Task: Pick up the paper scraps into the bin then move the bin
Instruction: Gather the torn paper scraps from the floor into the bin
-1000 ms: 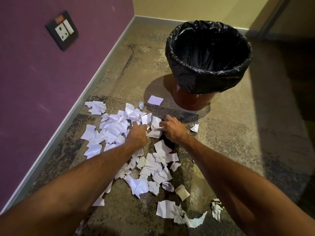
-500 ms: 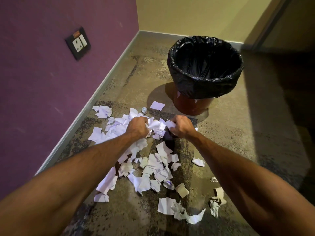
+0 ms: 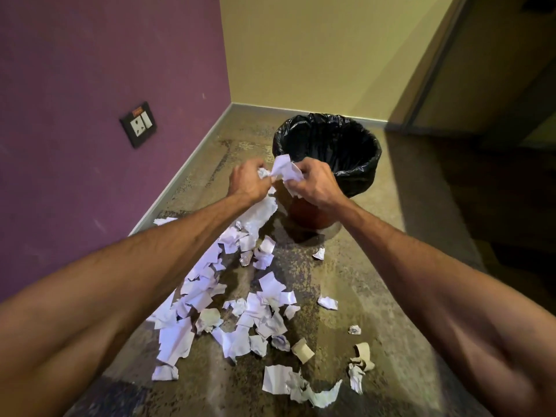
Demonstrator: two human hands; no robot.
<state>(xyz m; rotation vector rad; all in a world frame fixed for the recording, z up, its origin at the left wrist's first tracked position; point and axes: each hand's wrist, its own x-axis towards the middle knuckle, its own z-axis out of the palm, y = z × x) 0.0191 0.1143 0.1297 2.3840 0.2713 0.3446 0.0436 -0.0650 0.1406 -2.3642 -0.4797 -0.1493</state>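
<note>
A red bin (image 3: pixel 310 216) lined with a black bag (image 3: pixel 358 176) stands on the floor near the room's corner. Just in front of its near rim, my left hand (image 3: pixel 248 182) and my right hand (image 3: pixel 314 185) are raised together, both closed around a bunch of white paper scraps (image 3: pixel 282 170). A few pieces trail down below my left hand. Many more torn white paper scraps (image 3: pixel 240 308) lie spread over the floor between me and the bin, partly hidden under my left forearm.
A purple wall with a black socket plate (image 3: pixel 139 124) runs along the left, a yellow wall behind the bin. A dark door frame (image 3: pixel 433 70) stands at the right. The floor right of the bin lies in shadow.
Both hands closed on a bunch of scraps on the floor and lifted it up toward the bin's near rim. The view tilted up, so the bin looks farther away.
</note>
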